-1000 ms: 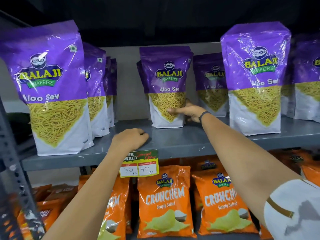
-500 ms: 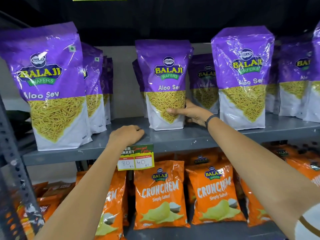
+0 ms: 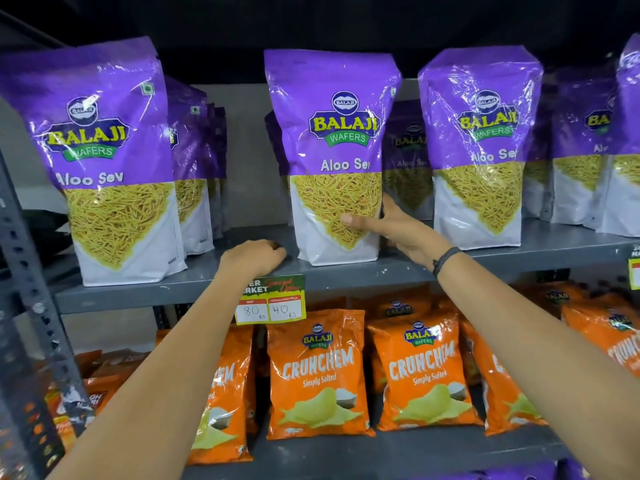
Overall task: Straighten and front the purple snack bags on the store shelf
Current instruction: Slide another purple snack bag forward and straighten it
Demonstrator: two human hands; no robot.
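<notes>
While the right hand grips the lower right edge of the upright glossy purple plastic Aloo Sev pouch, thumb across the clear window in front and fingers wrapped out of sight behind, the left hand rests curled in a loose fist on the grey metal shelf board, just to the left of that pouch's base and holding nothing. The pouch stands on its white bottom between the two hands, near the shelf's front edge, its label square to the camera and leaning only slightly.

To do this step well, I judge the pouch should slide on its base rather than be lifted, since a grip this low on a tall, top-heavy pack could let the top tip. The idle left hand could open and steady the pouch's left side so both lower corners come forward together. The front face should end level with the purple pouch far left of the left hand and the purple pouch just right of the right hand, which look close to the edge already. Squeezing the window hard may crush the thin yellow strands inside. The darker purple pouch behind the right hand stands further back and may need pulling up next.
</notes>
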